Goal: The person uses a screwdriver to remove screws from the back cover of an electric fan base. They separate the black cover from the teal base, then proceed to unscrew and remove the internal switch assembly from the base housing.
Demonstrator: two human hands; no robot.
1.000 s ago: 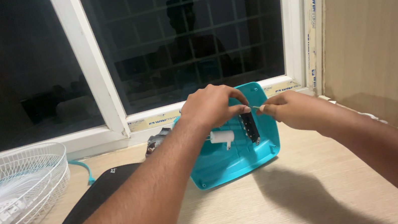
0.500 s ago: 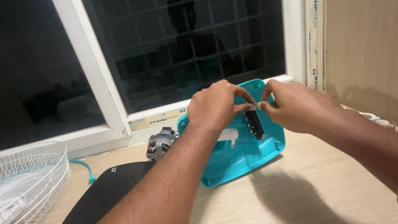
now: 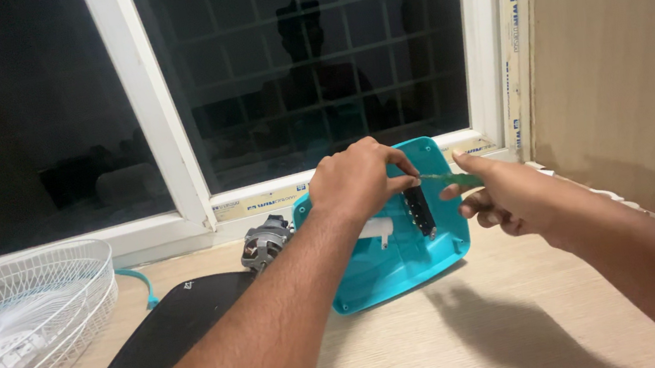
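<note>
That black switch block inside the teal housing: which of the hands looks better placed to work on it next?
Probably the right hand: it holds a thin green tool aimed at the black switch block, while the left hand grips the teal housing.

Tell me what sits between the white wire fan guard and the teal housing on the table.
In the head view, a flat black pad lies between the fan guard and the teal housing; a small motor sits behind it.

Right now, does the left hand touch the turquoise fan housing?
Touching. The head view shows the left hand gripping the upper edge of the turquoise fan housing, fingers curled over it.
</note>
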